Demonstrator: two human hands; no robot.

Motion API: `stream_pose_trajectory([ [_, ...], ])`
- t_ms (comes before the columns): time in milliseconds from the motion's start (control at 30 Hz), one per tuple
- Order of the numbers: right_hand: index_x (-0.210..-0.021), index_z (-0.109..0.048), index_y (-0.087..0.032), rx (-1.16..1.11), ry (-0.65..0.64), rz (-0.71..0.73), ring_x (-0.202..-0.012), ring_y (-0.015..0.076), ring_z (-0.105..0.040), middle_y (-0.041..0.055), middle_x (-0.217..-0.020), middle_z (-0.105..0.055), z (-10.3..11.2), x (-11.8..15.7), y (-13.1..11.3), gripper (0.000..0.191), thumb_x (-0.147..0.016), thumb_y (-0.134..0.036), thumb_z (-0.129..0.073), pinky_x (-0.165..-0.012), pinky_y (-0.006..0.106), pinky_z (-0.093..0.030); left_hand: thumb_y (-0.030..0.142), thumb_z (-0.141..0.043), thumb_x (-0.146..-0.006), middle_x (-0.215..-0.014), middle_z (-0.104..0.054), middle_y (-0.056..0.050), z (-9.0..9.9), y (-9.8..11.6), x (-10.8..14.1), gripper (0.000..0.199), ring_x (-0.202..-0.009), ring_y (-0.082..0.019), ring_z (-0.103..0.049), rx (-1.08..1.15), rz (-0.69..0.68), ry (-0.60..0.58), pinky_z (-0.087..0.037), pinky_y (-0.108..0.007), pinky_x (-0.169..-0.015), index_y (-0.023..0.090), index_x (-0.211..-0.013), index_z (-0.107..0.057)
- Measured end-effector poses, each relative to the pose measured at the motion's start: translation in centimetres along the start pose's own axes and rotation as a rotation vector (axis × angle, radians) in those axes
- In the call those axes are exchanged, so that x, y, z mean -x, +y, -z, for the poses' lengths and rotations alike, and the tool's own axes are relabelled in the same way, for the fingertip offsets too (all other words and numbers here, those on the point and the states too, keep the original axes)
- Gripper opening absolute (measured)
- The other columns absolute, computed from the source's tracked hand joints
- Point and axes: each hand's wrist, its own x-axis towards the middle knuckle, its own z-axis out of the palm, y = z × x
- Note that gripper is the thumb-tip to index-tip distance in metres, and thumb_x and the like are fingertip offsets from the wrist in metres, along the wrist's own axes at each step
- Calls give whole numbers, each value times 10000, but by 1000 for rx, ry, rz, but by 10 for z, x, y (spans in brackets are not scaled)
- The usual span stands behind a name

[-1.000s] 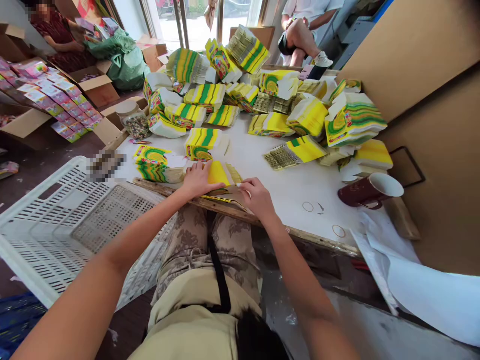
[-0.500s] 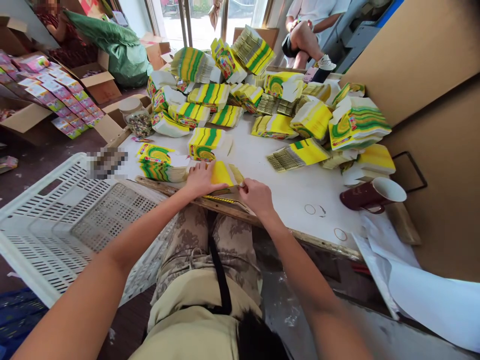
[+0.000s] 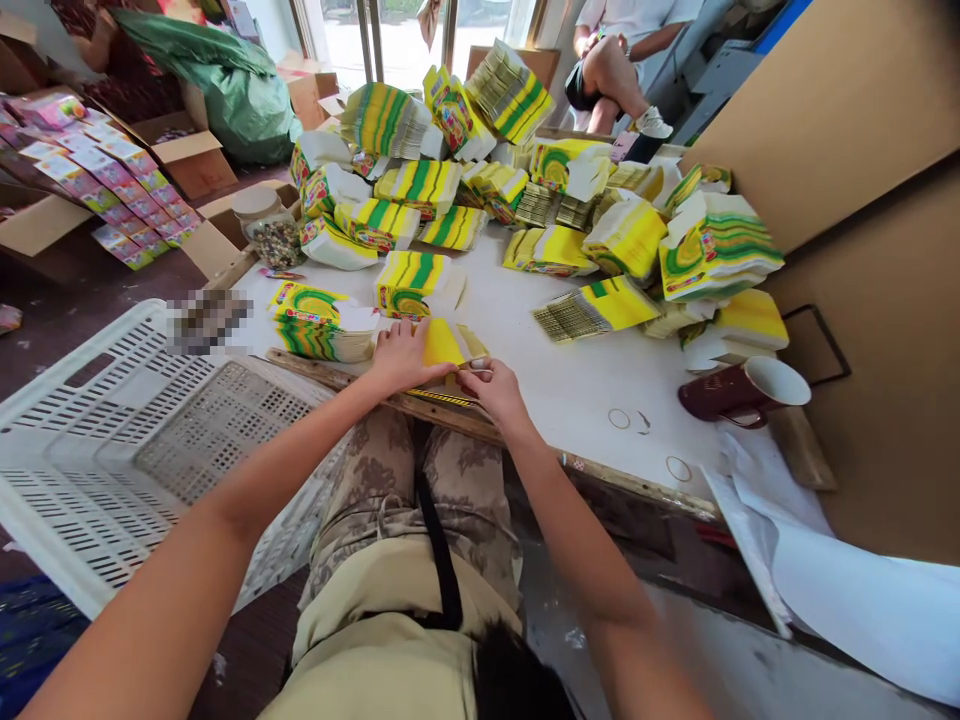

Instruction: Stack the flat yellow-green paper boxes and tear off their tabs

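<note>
A yellow printed paper carton stack lies at the table's near edge. My left hand presses down on its left part, fingers on top and thumb stretched along the near side. At the stack's right end my right hand is closed in a pinch by its near corner. A thin pale strip shows at those fingertips; I cannot make out whether it is carton edge or a band. Left of my left hand sits another stack of flat yellow-green cartons, and behind it one more carton bundle.
Many carton bundles are heaped across the back of the table. A maroon mug lies tilted at right, near loose rubber bands. A jar stands back left. A white plastic basket is left of my legs. Another person sits behind.
My right hand has moved slightly left along the stack's near edge, its fingers now closer to my left thumb. The left hand stays on the stack.
</note>
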Motion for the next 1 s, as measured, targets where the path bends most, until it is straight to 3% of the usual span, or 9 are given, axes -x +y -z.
stream_pose_trajectory([
  [67,-866,-530,-206,86,12,27,-738,167,-698,16,-767,-714,1,-1,1,212,-756,-298,-686,-714,299,-560,783,-478,-777,-1309,-500,-191,0,-1,0,951,-1209,-364,-460,-1,-1,6,-355,-437,-980,154,-1471,-315],
  [200,-820,-601,-193,540,135,167,-779,190,-686,58,-827,-732,8,-2,-8,237,-750,-394,-705,-727,302,-523,787,-458,-784,-1305,-500,-185,0,-1,0,945,-1207,-360,-461,-1,-5,3,-359,-436,-982,156,-1472,-312],
  [300,-819,-657,-189,767,142,257,-765,178,-671,50,-825,-738,19,-1,-18,80,-780,-239,-610,-726,281,-482,794,-425,-792,-1316,-494,-180,0,-2,-1,930,-1220,-357,-450,12,11,-9,-347,-439,-996,174,-1476,-307],
  [333,-830,-669,-188,805,122,289,-751,172,-664,43,-814,-737,24,0,-20,110,-773,-192,-575,-717,272,-470,792,-415,-797,-1317,-494,-180,1,-2,0,922,-1221,-358,-449,19,13,-9,-344,-441,-998,177,-1475,-308],
  [500,-768,-670,-183,823,-86,403,-637,140,-592,3,-696,-686,49,8,-23,143,-729,-169,-534,-631,240,-416,801,-448,-773,-1335,-483,-186,3,-2,0,955,-1226,-370,-450,44,1,-17,-340,-451,-1001,175,-1479,-305],
  [733,-721,-665,-171,765,-548,280,-594,121,-534,-26,-611,-611,70,26,-31,139,-747,-270,-571,-571,220,-388,802,-465,-763,-1343,-481,-188,4,-2,0,970,-1241,-370,-442,50,8,-31,-336,-447,-1011,172,-1481,-300],
  [800,-752,-684,-170,784,-475,313,-609,124,-549,-17,-634,-630,69,24,-33,188,-798,-322,-583,-592,226,-404,805,-455,-766,-1341,-481,-188,3,-2,0,969,-1241,-370,-440,43,7,-26,-335,-447,-1013,167,-1479,-302],
  [900,-937,-711,-172,814,-154,469,-686,132,-597,27,-825,-692,62,17,-30,187,-852,-262,-572,-686,246,-450,798,-429,-785,-1352,-476,-185,2,-1,0,944,-1245,-362,-436,34,9,-19,-330,-442,-1019,173,-1480,-298],
  [1000,-1012,-717,-181,940,5,583,-783,152,-619,76,-980,-674,54,10,-21,213,-881,-194,-550,-756,267,-461,797,-426,-788,-1350,-480,-183,2,-2,0,934,-1247,-360,-435,32,8,-12,-332,-440,-1019,177,-1477,-306],
])
